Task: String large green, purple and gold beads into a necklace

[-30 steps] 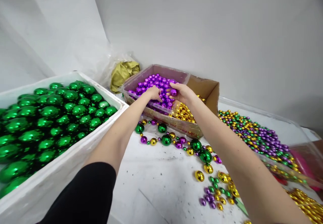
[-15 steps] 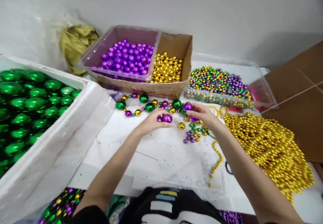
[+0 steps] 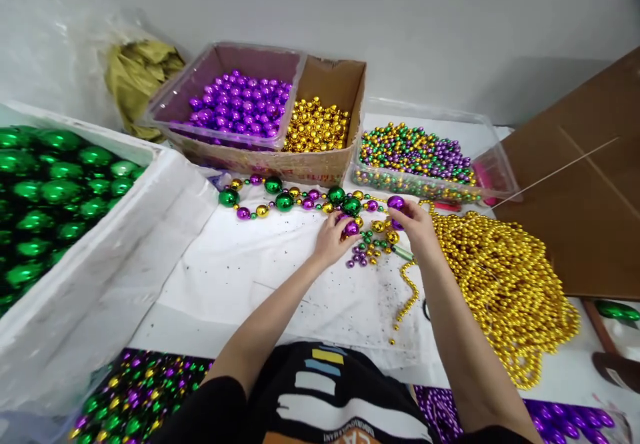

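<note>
My left hand (image 3: pixel 334 239) is closed around purple beads (image 3: pixel 351 229), low over the white table cover. To its right, my right hand (image 3: pixel 419 225) has its fingers round more purple beads (image 3: pixel 395 203). Behind both hands lies a strand of large green, purple and gold beads (image 3: pixel 285 201). Loose gold beads (image 3: pixel 392 237) and a cluster of small purple, green and gold beads (image 3: pixel 369 249) lie between the hands. A green-handled tool (image 3: pixel 403 253) is partly hidden near my right wrist.
Purple beads fill a clear bin (image 3: pixel 165 112) set in a cardboard box (image 3: pixel 320 167) with gold beads. A clear tray (image 3: pixel 493 157) holds mixed small beads. Gold bead strings (image 3: pixel 500 284) are heaped right; a white foam box (image 3: pixel 150 197) of green balls stands left.
My left hand has moved right with its purple beads, to beside the small cluster. My right hand keeps hold of its purple beads. The camera view has shifted, so the bins sit further left.
</note>
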`<state>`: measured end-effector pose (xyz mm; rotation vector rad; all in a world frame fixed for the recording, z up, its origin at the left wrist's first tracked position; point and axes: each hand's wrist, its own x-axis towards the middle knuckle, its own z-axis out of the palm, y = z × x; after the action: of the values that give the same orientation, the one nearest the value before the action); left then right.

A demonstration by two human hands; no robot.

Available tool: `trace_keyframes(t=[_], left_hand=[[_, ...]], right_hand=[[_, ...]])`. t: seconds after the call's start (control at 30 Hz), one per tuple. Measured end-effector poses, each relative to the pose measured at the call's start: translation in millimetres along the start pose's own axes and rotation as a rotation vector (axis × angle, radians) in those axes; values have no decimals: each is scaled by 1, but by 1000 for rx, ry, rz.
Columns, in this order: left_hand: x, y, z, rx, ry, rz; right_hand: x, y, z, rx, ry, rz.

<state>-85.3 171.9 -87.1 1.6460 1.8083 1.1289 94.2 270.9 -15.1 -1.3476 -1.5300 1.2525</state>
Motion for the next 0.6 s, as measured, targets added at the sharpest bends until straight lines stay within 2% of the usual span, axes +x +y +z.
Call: trace_keyframes(t=[0.07,0.2,0.37,0.5,0.57,0.6], left_hand=[[-3,-1,4,-12,8,20],[-4,-7,4,-85,89,-11],[-7,-13,8,-181,132,22],[-9,-10,14,-218,101,23],[-13,-8,3,-242,102,-18],[-17,-6,-10,-257,100,-50]], right_hand=[[0,-2,0,11,-17,2],[-2,-5,7,-139,-232,-43],[-4,-1,22,-504,-184,-209],[-14,2,40,-869,-252,-319],[-19,2,41,-921,-259,-320],[-20,2,39,-918,-260,-307]])
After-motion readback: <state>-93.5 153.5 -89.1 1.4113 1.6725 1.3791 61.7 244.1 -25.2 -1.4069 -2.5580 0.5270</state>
